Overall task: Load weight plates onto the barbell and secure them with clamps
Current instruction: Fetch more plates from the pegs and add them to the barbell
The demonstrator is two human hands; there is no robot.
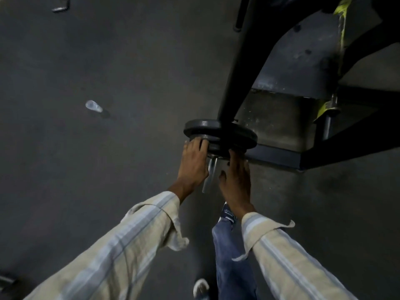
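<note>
A silver barbell sleeve (210, 173) points toward me in the middle of the head view. Dark round weight plates (244, 138) sit stacked on it, a larger one behind a smaller one. My left hand (193, 164) grips the left rim of the near, smaller plate. My right hand (237, 180) presses its fingertips on the plate's right side. The sleeve's bare end shows between my wrists. A black upright of the rack (234, 70) crosses in front of the plates and hides their far part. No clamp is visible on the sleeve.
A black rack frame with a yellow-marked bar (339, 50) stands at the right. A clear plastic bottle (94, 106) lies on the dark floor at the left. A metal piece (61, 5) lies at the top left. My jeans leg (231, 256) and shoe are below.
</note>
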